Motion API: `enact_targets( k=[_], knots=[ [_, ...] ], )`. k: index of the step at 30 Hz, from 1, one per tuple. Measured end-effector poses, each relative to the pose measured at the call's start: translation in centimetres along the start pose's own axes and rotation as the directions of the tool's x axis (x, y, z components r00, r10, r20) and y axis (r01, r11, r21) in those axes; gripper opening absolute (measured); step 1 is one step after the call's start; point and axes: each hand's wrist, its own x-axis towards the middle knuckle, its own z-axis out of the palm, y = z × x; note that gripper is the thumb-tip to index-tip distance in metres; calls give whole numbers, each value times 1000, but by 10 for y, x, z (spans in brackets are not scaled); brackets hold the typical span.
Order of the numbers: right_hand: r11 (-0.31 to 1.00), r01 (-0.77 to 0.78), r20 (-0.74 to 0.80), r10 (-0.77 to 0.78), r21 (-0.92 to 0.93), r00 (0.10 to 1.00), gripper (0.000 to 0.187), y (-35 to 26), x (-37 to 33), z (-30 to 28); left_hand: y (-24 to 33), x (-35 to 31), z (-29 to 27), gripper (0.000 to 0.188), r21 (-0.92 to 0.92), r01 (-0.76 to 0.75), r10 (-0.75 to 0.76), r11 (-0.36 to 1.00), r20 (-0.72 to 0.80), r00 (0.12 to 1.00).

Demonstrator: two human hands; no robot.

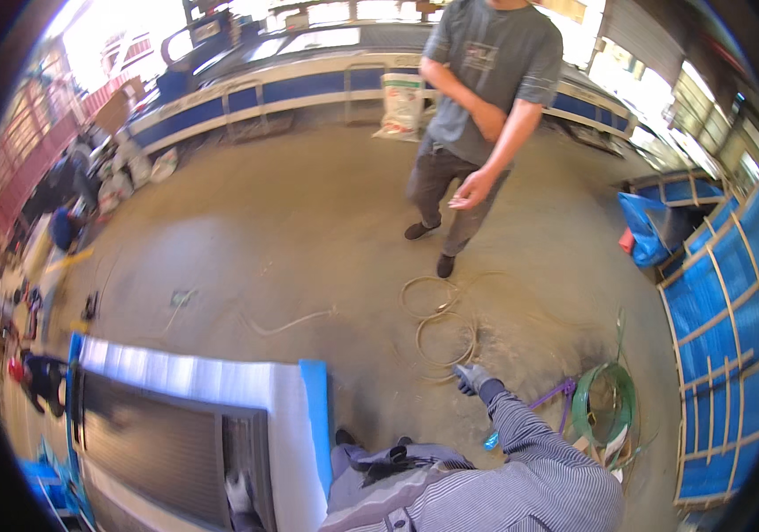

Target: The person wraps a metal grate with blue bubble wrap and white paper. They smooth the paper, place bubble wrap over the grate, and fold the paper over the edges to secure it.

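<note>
Take the slatted panel (153, 433), eight o'clock, by its frame (260, 446): likely stiff, heavy. Whether your left hand (239, 493) or right hand (470, 379) grips, I can't tell.

Dark rectangular slatted panel (153, 439): metal-like, ribbed, low sheen. White panel surround (289, 408): smooth, glossy. Grey striped jacket (521, 483): woven cloth, matt. Grey work glove (470, 379): fabric, matt. Green strapping coil (581, 410): plastic, shiny. Blue sheeting (698, 301): plastic, crinkled — crossed by pale wooden slats (732, 310), matt. Brownish floor (308, 222): concrete-like, smooth — glossy in patches.
</note>
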Motion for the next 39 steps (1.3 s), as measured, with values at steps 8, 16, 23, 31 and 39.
enact_targets(
  k=[8,16,23,31,39],
  knots=[
    [983,-32,142,59,-182,988,47,-26,-4,39,381,-192,-251,100,170,-985,652,-21,-745,-143],
    [936,-289,178,325,-201,929,43,68,3,44,423,-225,-260,99,483,-864,797,-141,-462,-388],
    [964,-156,273,212,-213,938,42,-36,44,122,426,-204,-271,98,546,-833,858,-86,-384,-340],
    [945,-299,171,319,-132,932,43,30,12,53,425,-207,-302,97,589,-806,902,54,-374,-213],
    [964,-160,178,199,-211,964,53,-2,-2,65,379,-109,-242,85,413,-822,896,392,-376,238]
  ],
)
